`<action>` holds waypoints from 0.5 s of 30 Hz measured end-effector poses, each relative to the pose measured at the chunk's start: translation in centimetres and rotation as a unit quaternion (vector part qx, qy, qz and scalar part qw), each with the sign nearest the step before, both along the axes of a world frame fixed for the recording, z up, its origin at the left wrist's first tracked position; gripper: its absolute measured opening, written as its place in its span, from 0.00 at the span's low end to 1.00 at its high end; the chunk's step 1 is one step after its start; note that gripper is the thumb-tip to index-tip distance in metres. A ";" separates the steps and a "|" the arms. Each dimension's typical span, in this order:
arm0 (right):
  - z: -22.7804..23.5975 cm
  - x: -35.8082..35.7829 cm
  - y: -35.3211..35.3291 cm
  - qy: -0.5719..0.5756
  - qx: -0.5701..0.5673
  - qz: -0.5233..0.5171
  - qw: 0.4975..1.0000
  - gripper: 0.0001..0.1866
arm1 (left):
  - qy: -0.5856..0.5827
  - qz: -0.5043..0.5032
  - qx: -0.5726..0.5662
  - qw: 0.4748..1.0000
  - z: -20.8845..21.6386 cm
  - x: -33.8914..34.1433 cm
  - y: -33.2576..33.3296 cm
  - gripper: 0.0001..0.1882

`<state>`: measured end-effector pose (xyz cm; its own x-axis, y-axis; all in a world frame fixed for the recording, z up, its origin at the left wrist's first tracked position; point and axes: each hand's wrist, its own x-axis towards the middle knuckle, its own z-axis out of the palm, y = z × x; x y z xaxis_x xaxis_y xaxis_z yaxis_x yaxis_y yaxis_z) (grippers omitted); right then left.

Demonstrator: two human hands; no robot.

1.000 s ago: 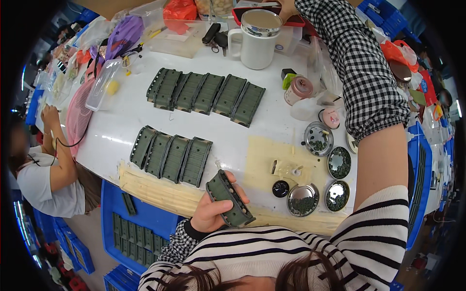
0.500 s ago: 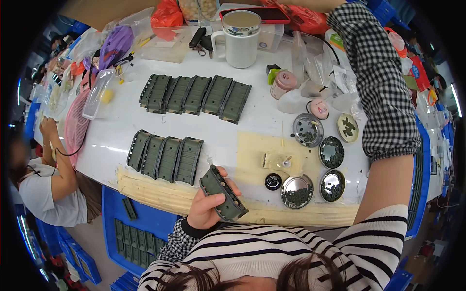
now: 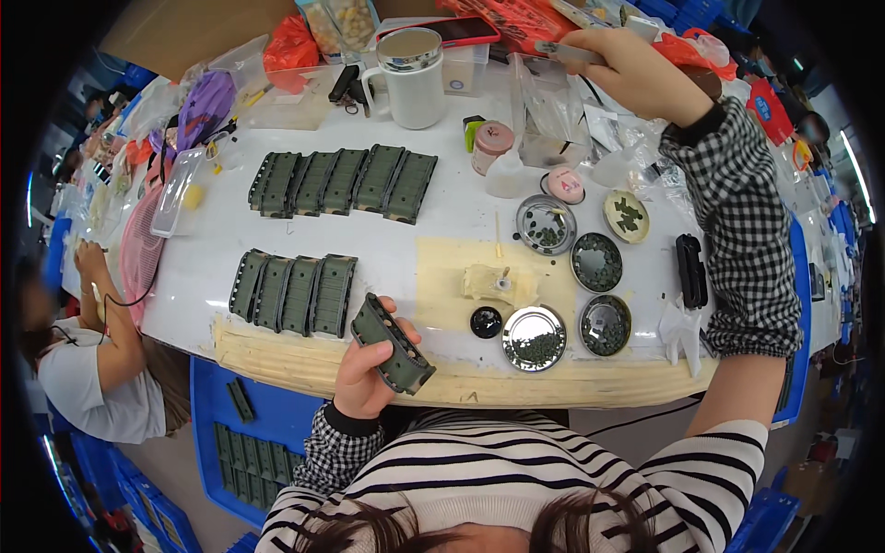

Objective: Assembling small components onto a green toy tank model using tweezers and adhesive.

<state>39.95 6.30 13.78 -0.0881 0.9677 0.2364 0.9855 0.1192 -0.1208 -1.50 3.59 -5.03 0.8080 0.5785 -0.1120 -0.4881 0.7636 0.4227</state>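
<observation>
My left hand (image 3: 361, 380) is closed around a dark green moulded plastic part (image 3: 407, 367), held tilted above the table's front edge, thumb across its face. At the far right, my right hand (image 3: 636, 72) pinches a small flat greyish strip (image 3: 566, 52), whose exact kind I cannot make out, over red plastic bags (image 3: 516, 26). Similar green parts lie side by side in a back row (image 3: 355, 182) and a front row (image 3: 297, 293). Right of my left hand, round dishes hold small dark green pieces, among them a silver dish (image 3: 535, 339) and a dark-filled dish (image 3: 596, 262).
A white lidded mug (image 3: 415, 92) stands at the back, beside a red-edged phone (image 3: 466, 31). A pink-lidded jar (image 3: 491, 147) and a black clamp-like object (image 3: 690, 271) are on the right. More green parts fill a blue tray (image 3: 207, 387) below left. Another person (image 3: 106, 378) sits at left.
My right hand has come into view at the far right, pinching a strip. My left hand still holds the green part. The whole view has shifted, showing more of the table's right side.
</observation>
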 end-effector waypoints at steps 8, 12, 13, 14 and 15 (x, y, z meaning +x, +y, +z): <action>-5.5 -0.1 10.9 -0.023 -0.017 0.048 0.998 0.22 | 0.001 0.009 -0.002 1.000 -0.1 -0.2 -0.1 0.26; -4.3 0.2 14.2 0.030 -0.036 0.067 0.997 0.29 | 0.000 0.026 -0.008 1.000 0.0 -0.2 -0.3 0.26; -4.2 -0.6 14.9 0.011 -0.033 0.077 0.996 0.32 | 0.001 0.027 -0.011 1.000 0.1 -0.2 -0.3 0.26; -4.1 -1.5 15.7 -0.008 -0.029 0.087 0.996 0.35 | 0.002 0.027 -0.014 1.000 0.1 -0.2 -0.3 0.25; -4.0 -1.9 16.2 0.018 -0.049 0.097 0.994 0.45 | -0.004 0.016 -0.013 1.000 0.2 -0.1 -0.3 0.25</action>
